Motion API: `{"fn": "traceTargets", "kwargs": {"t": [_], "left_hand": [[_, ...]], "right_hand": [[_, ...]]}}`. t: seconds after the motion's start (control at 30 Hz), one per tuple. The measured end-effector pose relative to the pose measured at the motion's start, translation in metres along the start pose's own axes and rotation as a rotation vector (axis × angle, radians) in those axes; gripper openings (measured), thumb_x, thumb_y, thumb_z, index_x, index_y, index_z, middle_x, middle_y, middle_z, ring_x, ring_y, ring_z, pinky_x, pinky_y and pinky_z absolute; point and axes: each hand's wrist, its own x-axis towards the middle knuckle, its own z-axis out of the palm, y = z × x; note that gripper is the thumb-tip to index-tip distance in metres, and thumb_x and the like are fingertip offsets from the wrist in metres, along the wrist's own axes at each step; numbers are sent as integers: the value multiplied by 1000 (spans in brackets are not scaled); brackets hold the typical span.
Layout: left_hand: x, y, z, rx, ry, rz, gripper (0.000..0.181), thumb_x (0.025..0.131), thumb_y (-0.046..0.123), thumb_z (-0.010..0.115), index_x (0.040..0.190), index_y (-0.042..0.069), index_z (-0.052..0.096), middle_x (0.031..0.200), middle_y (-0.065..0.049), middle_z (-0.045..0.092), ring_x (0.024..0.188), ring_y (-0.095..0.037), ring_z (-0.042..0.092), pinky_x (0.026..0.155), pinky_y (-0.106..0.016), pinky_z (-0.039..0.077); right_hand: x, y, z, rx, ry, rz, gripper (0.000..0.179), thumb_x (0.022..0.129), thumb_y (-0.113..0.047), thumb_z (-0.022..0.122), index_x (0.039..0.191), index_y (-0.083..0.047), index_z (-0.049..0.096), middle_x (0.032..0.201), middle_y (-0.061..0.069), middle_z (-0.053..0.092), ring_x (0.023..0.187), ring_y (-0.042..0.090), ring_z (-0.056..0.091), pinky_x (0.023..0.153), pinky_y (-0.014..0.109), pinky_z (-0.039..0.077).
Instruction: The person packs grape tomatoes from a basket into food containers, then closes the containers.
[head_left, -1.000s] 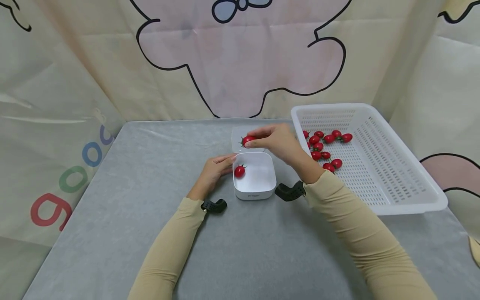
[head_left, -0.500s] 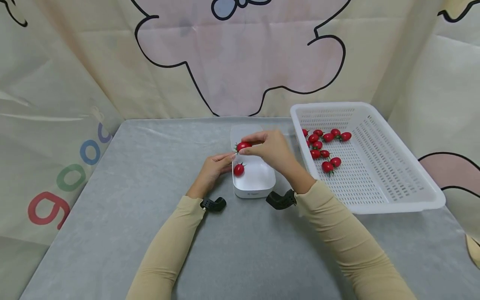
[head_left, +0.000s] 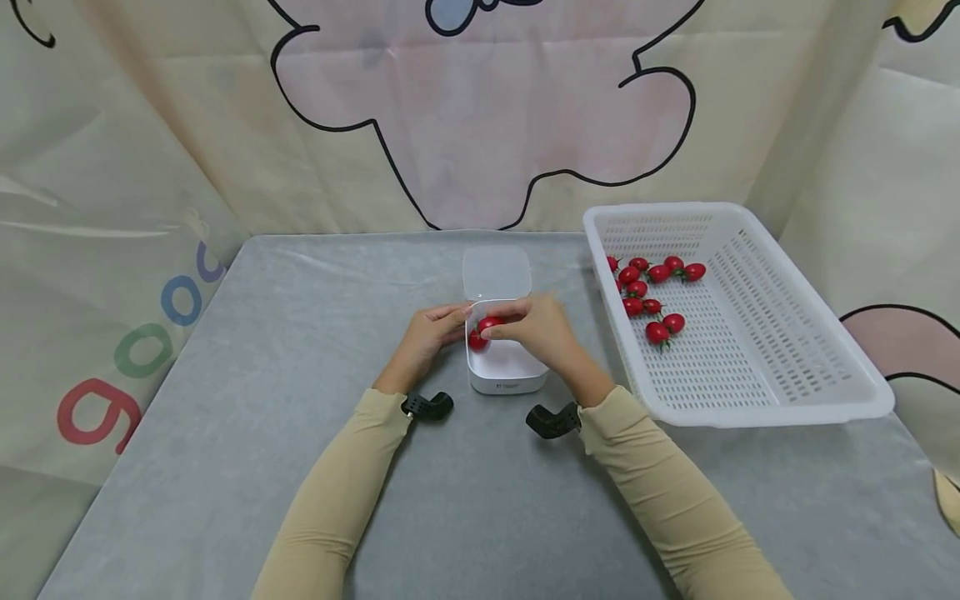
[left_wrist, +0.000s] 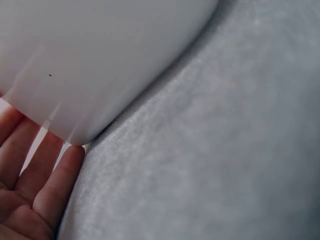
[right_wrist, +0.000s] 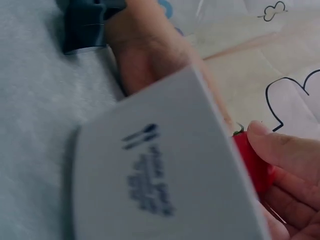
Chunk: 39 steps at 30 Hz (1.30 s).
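Note:
My right hand pinches a red cherry tomato between thumb and fingers, low inside a small white box. Right beside that fruit, at the box's left wall, lies another cherry tomato. My left hand holds the box at its rear left corner, with fingertips at the rim; in the left wrist view its fingers lie against the outer wall. The right wrist view shows the held tomato with its green stem, partly hidden by the box's printed wall. A translucent lid stands folded back behind the box.
A large white perforated basket stands at the right with several cherry tomatoes grouped along its left side. The grey cloth-covered table ends at a patterned curtain behind, with another curtain on the left.
My right hand has moved down and toward me, carrying the cherry tomato from above the lid into the box. The left hand has stayed at the box's corner.

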Motion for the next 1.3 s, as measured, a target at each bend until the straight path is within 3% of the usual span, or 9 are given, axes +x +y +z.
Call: {"fn": "traceTargets", "kwargs": {"t": [0.2,0.4,0.57,0.77,0.97,1.3], "left_hand": [[0,0,0,-15,-5,6,38,100,17,61,131,-5,61,138,-19,60,109,-8,65,98,-30,57],[1,-1,0,-24,4,9,38,100,17,61,130,-6,61,137,-20,61,108,-7,65,97,-30,57],[1,-1,1,-45,8,19,38,100,14,60,130,-10,60,137,-22,60,106,-5,65,97,-31,57],[0,-1,0,-31,10,8,37,100,15,60,129,-8,61,138,-21,60,106,-5,65,98,-30,57],[1,-1,1,-40,8,7,37,100,13,59,130,-9,60,139,-22,58,106,-5,64,99,-31,56],[1,-2,1,-26,2,19,37,100,14,59,130,-8,60,138,-21,59,108,-4,64,100,-30,56]], "right_hand": [[3,8,12,0,11,-37,32,76,-21,87,105,-11,79,106,6,77,103,17,65,84,26,50],[4,11,20,-108,38,-101,32,75,-20,88,104,-8,79,106,8,77,107,20,65,90,33,52],[4,12,24,-118,45,-120,33,74,-15,88,103,-4,78,104,10,77,107,23,68,91,35,55],[4,13,25,-152,42,-118,33,74,-13,88,103,-3,78,103,11,77,107,24,68,86,32,56],[5,15,25,-175,39,-123,34,73,-11,87,104,0,77,103,13,77,106,26,69,89,36,56],[4,15,26,-249,16,-99,31,70,-10,88,99,-1,78,100,12,78,96,23,68,83,32,56]]}}
